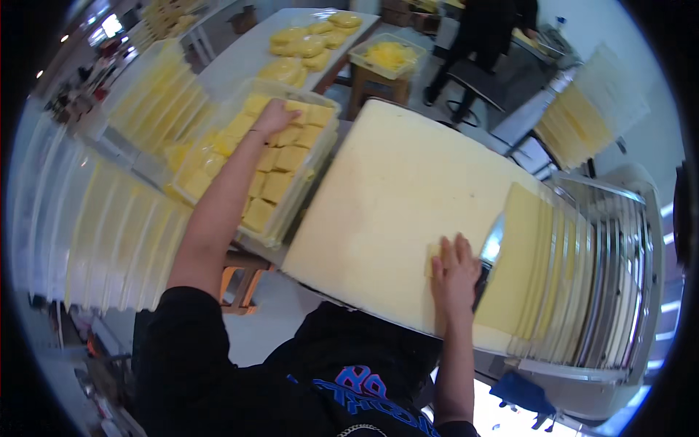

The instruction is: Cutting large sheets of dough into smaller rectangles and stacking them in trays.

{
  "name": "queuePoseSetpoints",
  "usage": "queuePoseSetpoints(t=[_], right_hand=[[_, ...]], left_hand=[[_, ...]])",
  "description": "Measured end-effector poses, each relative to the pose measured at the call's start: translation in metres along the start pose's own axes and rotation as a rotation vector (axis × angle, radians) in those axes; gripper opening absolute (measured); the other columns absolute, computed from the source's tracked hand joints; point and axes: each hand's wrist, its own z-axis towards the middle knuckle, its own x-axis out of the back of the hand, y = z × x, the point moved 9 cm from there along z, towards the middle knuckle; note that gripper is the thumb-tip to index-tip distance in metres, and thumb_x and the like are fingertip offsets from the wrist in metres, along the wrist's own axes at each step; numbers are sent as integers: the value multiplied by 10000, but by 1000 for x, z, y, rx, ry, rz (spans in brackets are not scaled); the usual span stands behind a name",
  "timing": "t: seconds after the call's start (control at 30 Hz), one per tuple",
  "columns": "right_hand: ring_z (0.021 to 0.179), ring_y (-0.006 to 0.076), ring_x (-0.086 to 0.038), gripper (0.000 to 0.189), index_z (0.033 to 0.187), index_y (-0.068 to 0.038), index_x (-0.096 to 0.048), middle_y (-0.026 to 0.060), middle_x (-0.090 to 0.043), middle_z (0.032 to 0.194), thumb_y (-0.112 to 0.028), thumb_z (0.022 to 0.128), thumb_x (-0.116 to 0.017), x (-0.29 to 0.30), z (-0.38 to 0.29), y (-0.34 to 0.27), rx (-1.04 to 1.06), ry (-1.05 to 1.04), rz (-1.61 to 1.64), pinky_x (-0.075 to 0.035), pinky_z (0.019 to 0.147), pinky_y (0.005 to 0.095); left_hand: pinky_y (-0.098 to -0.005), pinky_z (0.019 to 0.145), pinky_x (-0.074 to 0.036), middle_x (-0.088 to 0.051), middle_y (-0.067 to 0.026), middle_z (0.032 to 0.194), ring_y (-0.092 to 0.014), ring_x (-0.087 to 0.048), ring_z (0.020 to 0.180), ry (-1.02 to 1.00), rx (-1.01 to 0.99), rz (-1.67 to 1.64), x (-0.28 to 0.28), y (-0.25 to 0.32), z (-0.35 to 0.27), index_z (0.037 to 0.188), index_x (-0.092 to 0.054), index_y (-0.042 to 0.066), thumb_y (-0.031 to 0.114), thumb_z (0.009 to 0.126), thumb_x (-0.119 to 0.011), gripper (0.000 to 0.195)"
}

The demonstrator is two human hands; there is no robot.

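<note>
My left hand (278, 119) reaches into a clear plastic bin (335, 112) at the upper left, resting over thick yellow dough-like squares (292, 158) set in rows. Its fingertips are partly hidden, so whether it grips a square cannot be told. My right hand (456, 273) lies palm down on a broad cream-coloured work surface (398, 180), fingers slightly apart, touching a small flat yellow piece (433, 261). Just right of this hand lies a knife (494, 240); its dark handle is partly covered by the hand. A yellow sheet (505, 273) spreads beside the blade.
Guarded machine with metal bars (606, 273) stands at the right end. Stacked translucent trays (120, 235) crowd the left. Yellow rounds (308, 46) sit on a white table (235, 60) behind. A tub of yellow scraps (387, 54) rests on a stool; a person (480, 43) stands beyond.
</note>
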Motion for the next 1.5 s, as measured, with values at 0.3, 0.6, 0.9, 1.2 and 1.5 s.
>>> queuePoseSetpoints(t=[0.3,0.6,0.9,1.2,1.5], right_hand=[[1332,288,-441,354,1262,-71,-594,143,-466,1446,-166,923,-630,14,2,-8,-66,23,217,-261,1111,515],[726,193,-615,113,997,-43,-622,56,-657,841,-98,903,-653,44,36,-77,-34,69,849,-495,690,285],[1254,323,-536,424,1314,-49,-555,156,-531,1401,-186,915,-596,16,1,-3,-17,114,-40,-397,1037,405],[1294,301,-513,374,1334,-28,-559,145,-533,1417,-108,972,-509,20,-7,3,78,107,31,-385,1057,393],[1029,268,-607,279,1223,-20,-610,114,-648,1144,-47,953,-547,29,12,-4,159,104,106,-448,920,379]], left_hand=[[-398,897,-490,-657,-181,1111,-384,-610,1024,474,-235,617,-9,37,-50,1139,-638,13,382,839,-704,480],[-255,818,-508,-633,-106,1137,-154,-616,919,-741,-256,-557,-173,182,-250,1276,-577,2,64,844,-749,469],[-225,725,-494,-547,-25,939,-92,-536,817,-178,12,-803,-20,71,-202,1153,-588,49,-37,881,-628,288],[-266,776,-472,-589,-50,1004,-138,-563,827,122,112,-415,102,-64,-190,1253,-584,107,-35,871,-588,407],[-439,968,-361,-565,-105,1276,-269,-525,1140,242,88,686,106,-58,-193,1328,-556,131,83,792,-679,552]])
